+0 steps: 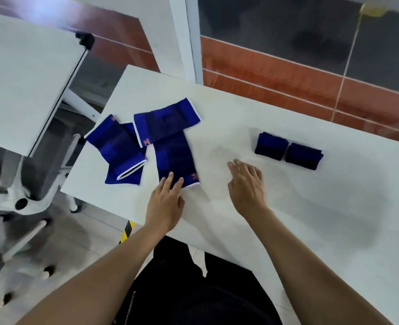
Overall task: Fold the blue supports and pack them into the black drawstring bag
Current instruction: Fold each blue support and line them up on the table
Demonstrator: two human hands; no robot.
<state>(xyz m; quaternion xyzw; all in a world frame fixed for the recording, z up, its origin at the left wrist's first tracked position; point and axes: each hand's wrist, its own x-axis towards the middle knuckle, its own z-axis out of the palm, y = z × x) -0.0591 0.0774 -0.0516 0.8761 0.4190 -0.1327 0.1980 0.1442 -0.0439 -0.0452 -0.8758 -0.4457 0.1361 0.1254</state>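
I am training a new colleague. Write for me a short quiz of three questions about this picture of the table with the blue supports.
1. How many folded supports lie side by side on the table?
2. True or false: the left hand touches the near end of an unfolded support.
3. The right hand is: A) holding a support; B) open with nothing in it; C) off the table.

Key: 1) two; 2) true; 3) B.
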